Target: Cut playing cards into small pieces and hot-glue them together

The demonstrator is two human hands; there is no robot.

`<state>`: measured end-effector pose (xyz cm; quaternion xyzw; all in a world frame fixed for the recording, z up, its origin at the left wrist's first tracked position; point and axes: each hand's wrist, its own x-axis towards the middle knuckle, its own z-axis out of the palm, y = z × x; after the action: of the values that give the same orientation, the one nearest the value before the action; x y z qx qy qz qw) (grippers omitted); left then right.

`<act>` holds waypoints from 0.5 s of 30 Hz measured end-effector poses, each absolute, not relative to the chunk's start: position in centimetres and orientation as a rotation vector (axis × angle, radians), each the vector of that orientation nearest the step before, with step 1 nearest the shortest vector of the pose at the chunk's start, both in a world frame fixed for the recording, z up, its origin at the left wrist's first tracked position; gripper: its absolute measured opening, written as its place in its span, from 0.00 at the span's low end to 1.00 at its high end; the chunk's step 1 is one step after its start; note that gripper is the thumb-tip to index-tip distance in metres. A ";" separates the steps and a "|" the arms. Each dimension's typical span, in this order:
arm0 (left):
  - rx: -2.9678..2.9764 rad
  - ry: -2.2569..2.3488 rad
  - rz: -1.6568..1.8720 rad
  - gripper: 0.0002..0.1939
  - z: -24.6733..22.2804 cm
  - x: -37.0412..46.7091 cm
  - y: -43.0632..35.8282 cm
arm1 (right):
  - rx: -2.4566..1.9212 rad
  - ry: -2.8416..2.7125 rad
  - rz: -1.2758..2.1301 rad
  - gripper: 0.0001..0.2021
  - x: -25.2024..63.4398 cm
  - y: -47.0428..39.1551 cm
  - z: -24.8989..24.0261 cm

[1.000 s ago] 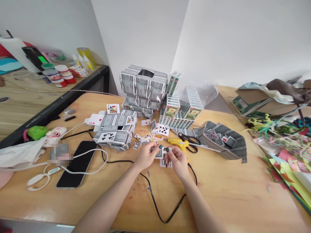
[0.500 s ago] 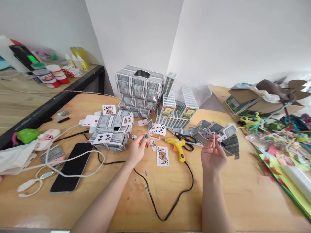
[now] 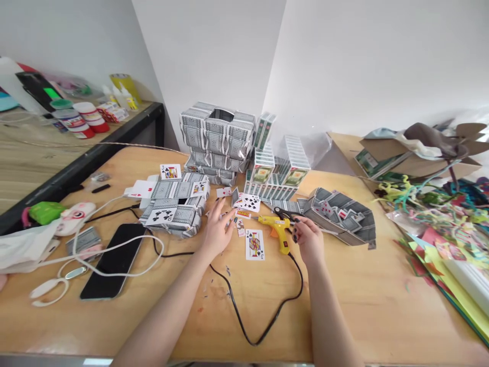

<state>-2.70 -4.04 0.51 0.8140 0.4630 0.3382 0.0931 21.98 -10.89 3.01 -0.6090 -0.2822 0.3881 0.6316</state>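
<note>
My left hand (image 3: 218, 232) reaches over small cut card pieces, fingers spread, palm down. Close to its fingertips lie a glue-stick-like orange and white strip (image 3: 244, 214), a small picture piece (image 3: 240, 228) and a spade card (image 3: 250, 202). My right hand (image 3: 308, 239) is closed at the black handles of the scissors (image 3: 281, 211), partly hiding them. Between the hands lies a yellow hot glue gun (image 3: 281, 233), with a jack of spades (image 3: 254, 245) beside it. Right of my right hand stands a boat-shaped tray of folded cards (image 3: 324, 216) containing small card cutouts (image 3: 349, 219).
A tall card-built structure (image 3: 217, 132) and stacked card boxes (image 3: 292, 163) stand at the back. At left are a flat card block (image 3: 175, 196), a phone (image 3: 114, 262) and a white cable (image 3: 162, 250). A black cord (image 3: 244, 329) loops in front. Craft scraps (image 3: 435, 209) pile up right.
My right hand has come left from above the card tray to the scissors; the white cutout it held is gone from its fingers. My left hand has opened, fingers spreading.
</note>
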 end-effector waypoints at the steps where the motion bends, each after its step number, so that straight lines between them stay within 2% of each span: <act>1: 2.433 1.364 0.967 0.18 0.4 -2.6 -3.9 | -1.535 -0.763 0.813 0.11 21.8 -11.0 3.2; 7: 2.486 1.359 0.850 0.21 -0.1 -1.6 -3.3 | -2.297 -1.430 0.243 0.21 20.6 -11.8 3.9; 12: 2.461 1.383 0.832 0.26 -1.1 -1.1 -3.0 | -2.420 -1.623 0.210 0.22 20.3 -11.6 2.4; 15: 2.386 1.404 0.939 0.25 -1.3 -1.2 -2.7 | -2.367 -1.642 0.289 0.19 20.5 -11.4 1.6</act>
<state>-1.15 -2.74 -1.29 0.8113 0.4774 0.3193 0.1092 20.54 -11.42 1.56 -0.8114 -0.5629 0.0990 0.1226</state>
